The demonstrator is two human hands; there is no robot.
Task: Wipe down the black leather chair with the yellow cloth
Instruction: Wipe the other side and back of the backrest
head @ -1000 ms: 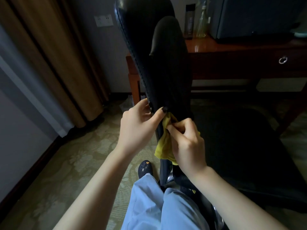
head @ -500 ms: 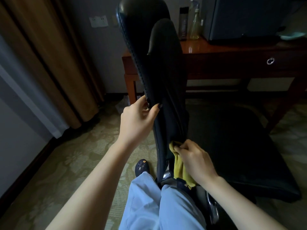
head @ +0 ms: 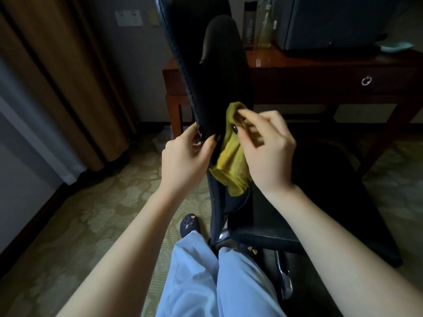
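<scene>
The black leather chair [head: 215,72] stands right in front of me, its tall back seen edge-on and its seat stretching off to the right. My left hand [head: 185,156] grips the stitched edge of the chair back, thumb on the near side. My right hand [head: 267,152] holds the bunched yellow cloth [head: 231,156] and presses it against the lower part of the chair back, just right of my left hand. The cloth's lower end hangs down over the gap between back and seat.
A dark wooden desk [head: 320,74] stands behind the chair, with bottles [head: 265,26] and a dark box-shaped appliance [head: 338,21] on it. Brown curtains [head: 57,76] hang at the left. My legs in light blue trousers [head: 210,277] and dark clogs stand by the chair's chrome base on patterned carpet.
My right hand has brought the cloth back up the chair back from near the seat joint. My left hand keeps its grip on the chair's edge.
</scene>
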